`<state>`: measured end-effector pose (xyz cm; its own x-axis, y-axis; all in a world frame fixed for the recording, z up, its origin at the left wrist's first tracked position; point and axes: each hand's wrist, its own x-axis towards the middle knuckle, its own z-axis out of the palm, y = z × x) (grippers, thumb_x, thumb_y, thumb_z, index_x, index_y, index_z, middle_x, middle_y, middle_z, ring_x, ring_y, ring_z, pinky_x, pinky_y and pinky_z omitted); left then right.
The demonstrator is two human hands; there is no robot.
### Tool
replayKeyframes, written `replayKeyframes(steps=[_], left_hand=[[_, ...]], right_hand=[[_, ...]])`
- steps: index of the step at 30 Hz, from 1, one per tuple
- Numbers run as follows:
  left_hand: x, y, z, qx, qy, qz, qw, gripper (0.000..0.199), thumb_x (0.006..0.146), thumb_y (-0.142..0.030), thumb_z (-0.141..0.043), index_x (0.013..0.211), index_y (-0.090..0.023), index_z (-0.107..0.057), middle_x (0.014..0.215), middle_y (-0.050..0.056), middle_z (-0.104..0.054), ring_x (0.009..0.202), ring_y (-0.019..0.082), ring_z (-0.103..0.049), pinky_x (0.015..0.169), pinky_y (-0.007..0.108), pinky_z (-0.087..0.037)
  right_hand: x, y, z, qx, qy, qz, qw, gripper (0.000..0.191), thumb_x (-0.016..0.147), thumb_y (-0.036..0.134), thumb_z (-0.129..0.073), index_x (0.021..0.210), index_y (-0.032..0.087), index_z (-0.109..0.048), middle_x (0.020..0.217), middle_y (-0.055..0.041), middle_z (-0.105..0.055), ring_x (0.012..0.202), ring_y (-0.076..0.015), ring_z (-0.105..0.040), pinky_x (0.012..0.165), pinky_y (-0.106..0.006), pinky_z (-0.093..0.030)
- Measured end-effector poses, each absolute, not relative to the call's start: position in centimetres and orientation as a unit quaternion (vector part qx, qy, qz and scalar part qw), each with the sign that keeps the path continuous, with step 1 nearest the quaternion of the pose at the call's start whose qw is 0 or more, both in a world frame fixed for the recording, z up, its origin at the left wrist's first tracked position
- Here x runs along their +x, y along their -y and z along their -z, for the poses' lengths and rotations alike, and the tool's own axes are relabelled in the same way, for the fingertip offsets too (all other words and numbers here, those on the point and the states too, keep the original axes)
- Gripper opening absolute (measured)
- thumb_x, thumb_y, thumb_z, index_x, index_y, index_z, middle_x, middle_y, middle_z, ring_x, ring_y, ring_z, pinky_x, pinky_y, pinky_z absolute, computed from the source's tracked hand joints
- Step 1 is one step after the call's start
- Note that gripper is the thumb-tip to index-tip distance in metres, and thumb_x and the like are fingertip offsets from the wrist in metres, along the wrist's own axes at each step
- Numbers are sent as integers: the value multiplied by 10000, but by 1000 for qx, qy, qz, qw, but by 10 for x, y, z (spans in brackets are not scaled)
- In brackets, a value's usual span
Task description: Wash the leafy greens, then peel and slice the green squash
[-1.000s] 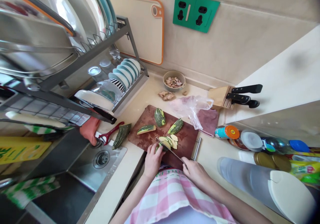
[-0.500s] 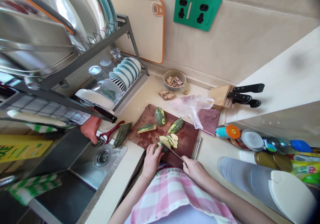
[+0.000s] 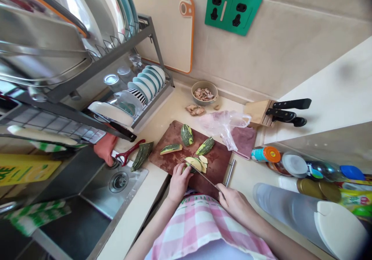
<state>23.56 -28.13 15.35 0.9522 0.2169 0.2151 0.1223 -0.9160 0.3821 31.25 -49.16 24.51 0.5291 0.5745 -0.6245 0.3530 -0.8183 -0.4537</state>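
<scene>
left hand [image 3: 179, 181] partly covers squash piece [image 3: 192, 170], right hand [image 3: 231, 198] hides handle of knife [image 3: 207, 179]

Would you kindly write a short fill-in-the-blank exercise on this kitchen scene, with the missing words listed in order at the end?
1. The right hand holds a ____.
2. Away from the left hand and the pale slices, ____ larger green-skinned pieces lie on the brown cutting board.
3. The wall socket plate is ____ in colour.
4. In the picture, the bowl stands to the ____ of the wooden block.

Missing words: knife; three; green; left.
</scene>
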Motion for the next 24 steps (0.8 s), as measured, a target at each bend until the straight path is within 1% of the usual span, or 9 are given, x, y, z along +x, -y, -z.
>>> replayKeyframes(steps=[3, 5, 8, 12, 15, 18, 20, 22, 24], left_hand=[[235, 280, -154, 967, -91, -128, 198, 200, 819, -230, -552, 1009, -200, -604, 1029, 94, -568, 990, 241, -495, 837, 373, -487], [234, 280, -155, 965, -87, -133, 206, 184, 827, -228, -540, 997, -194, -600, 1029, 92, -568, 993, 237, -493, 845, 372, -483], [234, 280, -156, 965, -79, -144, 206, 159, 832, -230, -533, 968, -183, -600, 1024, 94, -569, 987, 233, -486, 848, 372, -479], [235, 280, -155, 964, -83, -155, 201, 161, 825, -236, -543, 959, -176, -609, 974, 102, -569, 938, 228, -488, 804, 364, -486], [236, 281, -154, 962, -90, -157, 205, 160, 823, -242, -547, 952, -178, -617, 959, 104, -567, 927, 228, -491, 789, 363, -485], [235, 280, -153, 957, -97, -162, 220, 170, 826, -247, -543, 969, -187, -615, 965, 101, -569, 923, 223, -499, 790, 359, -481], [235, 279, -154, 952, -100, -162, 240, 166, 832, -241, -535, 971, -194, -613, 967, 92, -573, 918, 213, -506, 791, 349, -478], [234, 277, -154, 945, -102, -162, 265, 152, 842, -226, -519, 959, -199, -614, 964, 79, -578, 916, 200, -513, 799, 336, -472], [234, 276, -155, 938, -106, -164, 286, 145, 852, -209, -499, 929, -203, -622, 947, 67, -583, 907, 186, -520, 802, 323, -466]], right_hand=[[312, 482, -230, -870, 265, -403, 105, 235, 853, 186, -345, 975, 215, -544, 786, -32, -663, 693, -133, -605, 581, -211, -316], [312, 478, -224, -872, 265, -399, 101, 232, 855, 196, -348, 977, 213, -545, 800, -37, -667, 700, -136, -606, 581, -212, -314], [314, 482, -229, -870, 273, -392, 127, 241, 861, 217, -339, 988, 215, -545, 799, -39, -665, 703, -143, -612, 586, -213, -326], [315, 495, -248, -864, 283, -387, 152, 247, 860, 217, -336, 1000, 237, -539, 802, -26, -662, 709, -140, -616, 595, -212, -332], [313, 494, -250, -862, 284, -399, 129, 235, 853, 202, -343, 978, 235, -540, 772, -24, -664, 689, -144, -617, 583, -216, -326], [311, 485, -236, -869, 276, -402, 88, 252, 851, 184, -341, 998, 223, -542, 791, -43, -673, 694, -153, -620, 570, -223, -316], [312, 479, -226, -874, 274, -395, 77, 261, 850, 181, -341, 1010, 216, -544, 817, -54, -677, 714, -156, -623, 573, -225, -315], [313, 477, -222, -874, 275, -390, 92, 254, 853, 194, -342, 1003, 214, -546, 814, -52, -676, 717, -154, -622, 581, -223, -323], [314, 479, -226, -870, 279, -387, 126, 254, 862, 217, -334, 1003, 217, -545, 808, -45, -671, 719, -150, -621, 592, -218, -335]])
